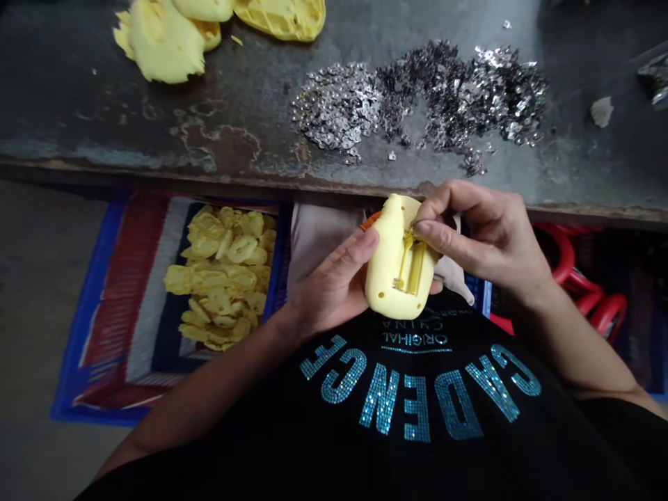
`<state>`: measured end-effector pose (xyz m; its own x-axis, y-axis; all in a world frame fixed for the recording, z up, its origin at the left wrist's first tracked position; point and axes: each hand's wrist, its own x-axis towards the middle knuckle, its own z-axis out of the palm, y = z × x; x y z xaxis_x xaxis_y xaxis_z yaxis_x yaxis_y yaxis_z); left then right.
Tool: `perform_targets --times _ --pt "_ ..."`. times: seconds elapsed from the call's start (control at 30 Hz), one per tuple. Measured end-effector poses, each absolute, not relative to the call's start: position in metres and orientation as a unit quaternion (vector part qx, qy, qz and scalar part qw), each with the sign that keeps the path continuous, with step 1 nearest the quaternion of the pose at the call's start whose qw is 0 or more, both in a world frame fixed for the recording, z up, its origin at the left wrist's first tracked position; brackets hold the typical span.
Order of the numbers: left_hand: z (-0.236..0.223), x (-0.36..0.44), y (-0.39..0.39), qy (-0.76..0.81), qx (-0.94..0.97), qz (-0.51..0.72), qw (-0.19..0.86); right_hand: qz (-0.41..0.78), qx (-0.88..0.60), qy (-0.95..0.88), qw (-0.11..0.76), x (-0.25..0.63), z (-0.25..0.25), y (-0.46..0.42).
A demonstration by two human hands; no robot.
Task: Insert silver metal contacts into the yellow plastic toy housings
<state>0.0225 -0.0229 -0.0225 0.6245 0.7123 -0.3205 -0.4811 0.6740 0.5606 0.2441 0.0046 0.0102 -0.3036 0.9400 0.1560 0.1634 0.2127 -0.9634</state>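
Note:
A pale yellow plastic toy shell (382, 271) is held in front of my chest by my left hand (334, 282), its thumb on the near left side and fingers behind. An open, slotted battery compartment (412, 268) faces up at me, with small screw holes around it. My right hand (485, 233) is closed in a pinch, thumb and forefinger at the compartment's upper end. Whatever sits between those fingertips is hidden or too small to name. Beyond the hands, small shiny metal contact plates (339, 104) lie heaped on the workbench (271, 156).
More yellow shells (164, 42) lie at the bench's back left. Below its edge, a blue crate (86, 306) at left holds yellow plastic parts (224, 278). Red ring-shaped parts (600, 309) are at right. A whitish scrap (602, 111) rests on the bench.

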Motion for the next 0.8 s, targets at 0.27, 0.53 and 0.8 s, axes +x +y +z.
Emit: perform_targets --times 0.27,0.53,0.8 --pt "-0.021 0.029 -0.026 0.287 0.244 0.35 0.858 0.274 -0.459 -0.759 0.37 0.246 0.014 -0.009" --pt "-0.025 0.031 -0.029 0.326 0.259 0.367 0.832 0.138 -0.513 -0.796 0.291 0.242 0.014 -0.026" --pt "-0.02 0.025 -0.026 0.287 0.277 0.313 0.862 0.109 -0.474 -0.807 0.334 0.254 0.018 -0.029"
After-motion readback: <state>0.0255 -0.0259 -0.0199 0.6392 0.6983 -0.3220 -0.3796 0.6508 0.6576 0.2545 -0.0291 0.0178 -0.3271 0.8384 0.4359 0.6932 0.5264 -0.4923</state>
